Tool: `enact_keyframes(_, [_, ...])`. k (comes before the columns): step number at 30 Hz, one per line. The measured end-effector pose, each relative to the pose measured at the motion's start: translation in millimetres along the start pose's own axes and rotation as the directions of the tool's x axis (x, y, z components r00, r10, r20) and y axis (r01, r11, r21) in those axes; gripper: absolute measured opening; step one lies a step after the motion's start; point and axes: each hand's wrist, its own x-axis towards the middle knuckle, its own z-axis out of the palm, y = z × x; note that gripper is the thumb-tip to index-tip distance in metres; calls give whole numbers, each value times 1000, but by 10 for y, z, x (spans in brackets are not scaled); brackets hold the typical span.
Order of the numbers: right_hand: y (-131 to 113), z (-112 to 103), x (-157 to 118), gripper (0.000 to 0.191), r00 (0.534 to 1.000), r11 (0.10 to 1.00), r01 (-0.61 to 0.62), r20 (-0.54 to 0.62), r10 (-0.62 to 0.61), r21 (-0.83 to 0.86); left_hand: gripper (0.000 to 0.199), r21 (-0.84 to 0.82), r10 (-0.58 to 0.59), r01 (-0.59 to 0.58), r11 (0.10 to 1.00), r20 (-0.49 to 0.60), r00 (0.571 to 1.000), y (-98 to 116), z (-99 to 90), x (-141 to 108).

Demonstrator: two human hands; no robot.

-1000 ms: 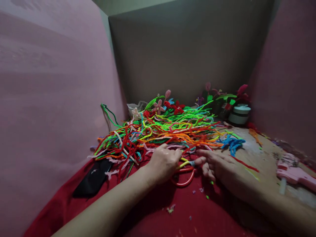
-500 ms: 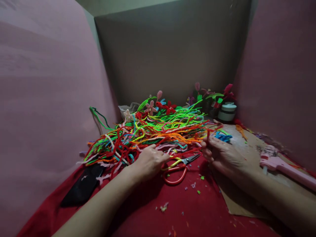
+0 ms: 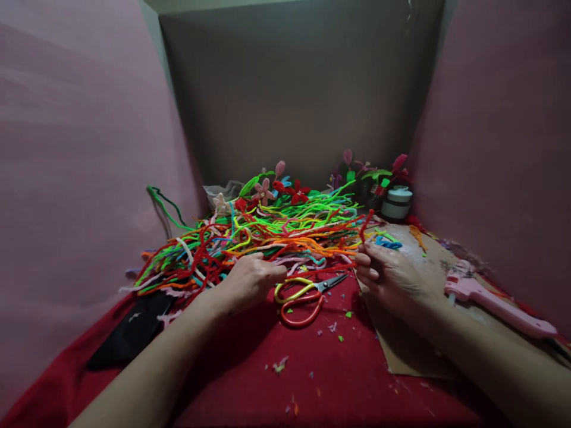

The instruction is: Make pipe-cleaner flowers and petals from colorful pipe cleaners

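Note:
My right hand (image 3: 395, 278) pinches a red pipe cleaner (image 3: 366, 226), whose short end stands up above the thumb. A red length also runs leftward from these fingers toward my left hand (image 3: 252, 282), which is closed with its fingertips turned away and seems to grip the other end. Just below that length lie scissors (image 3: 301, 302) with one yellow and one red handle, blades pointing right. Behind both hands spreads a heap of colourful pipe cleaners (image 3: 285, 229), mostly green, orange and red.
A pink glue gun (image 3: 495, 300) rests on a cardboard sheet (image 3: 401, 351) at right. A black phone-like slab (image 3: 131, 333) lies left on the red cloth (image 3: 250, 380). Pipe-cleaner flowers (image 3: 298, 191) and a lidded jar (image 3: 397, 203) stand behind. Pink panels flank both sides.
The view has shifted, so most things sit a little further left. The red end in my right hand now stands taller above the fingers. Both hands keep their closed grip.

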Motion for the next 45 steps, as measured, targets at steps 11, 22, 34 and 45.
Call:
enact_keyframes(11, [-74,17,-23,20,999,996,-25,27,22,85,24,-794,-100,431,428,433,896,59,-227,23])
enact_keyframes(22, [68,-1,-95,18,914,974,-225,343,219,-22,33,-971,-431,238,-20,223,874,665,-186,656])
enact_keyframes(34, [84,21,-100,19,922,967,-207,302,245,-150,30,-987,-553,161,-27,149,820,915,-87,745])
enact_keyframes(45, [123,14,-111,21,942,955,-25,313,122,-296,23,-888,-471,207,-411,401,786,859,77,750])
